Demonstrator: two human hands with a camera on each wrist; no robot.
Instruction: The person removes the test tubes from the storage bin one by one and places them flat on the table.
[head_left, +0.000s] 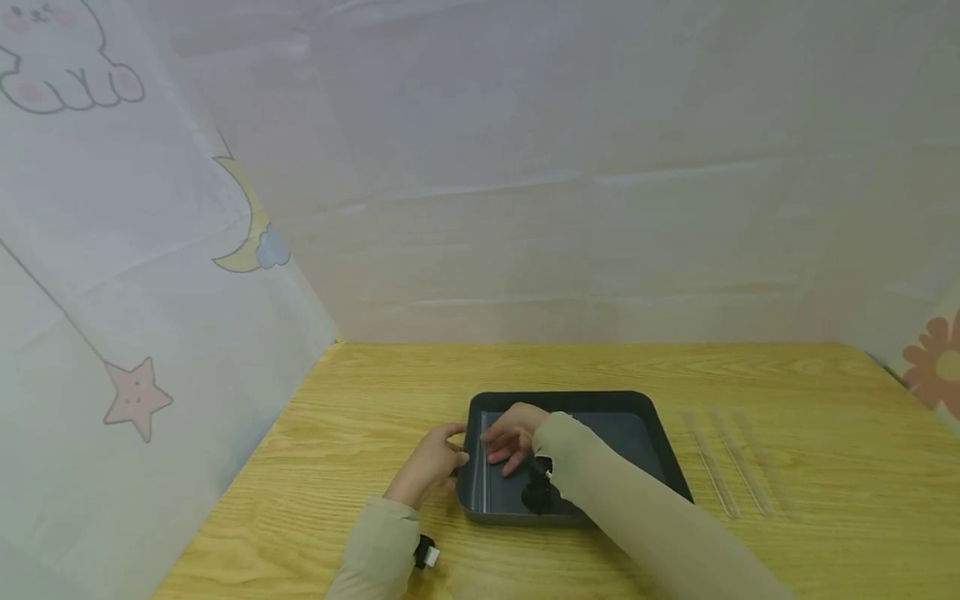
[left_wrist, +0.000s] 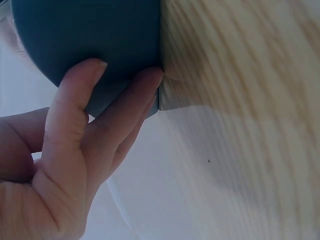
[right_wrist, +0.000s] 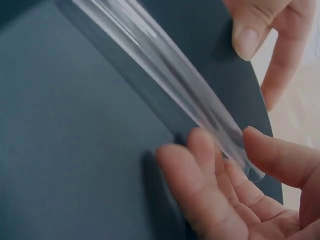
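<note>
Fingers parted and loosely bent, the right hand (head_left: 513, 437) shows thumb and fingertips either side of the clear tube (right_wrist: 170, 75), no firm hold visible! The tube lies just left of the palm, running near-to-far inside the tray's (head_left: 622, 433) left wall. Beyond that wall, slightly farther off, the left hand (head_left: 433, 458) pinches it. Right forearm (head_left: 652, 512) slants in over the counter (head_left: 285, 483).

Dull light — glints along tube (right_wrist: 167, 70)

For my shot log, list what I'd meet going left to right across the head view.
Pink printed star, yellow printed crescent moon, left hand, clear slender tube in the dark rectangular tray, right hand, three clear slender tubes on the wood-grain table, orange printed flower.
</note>
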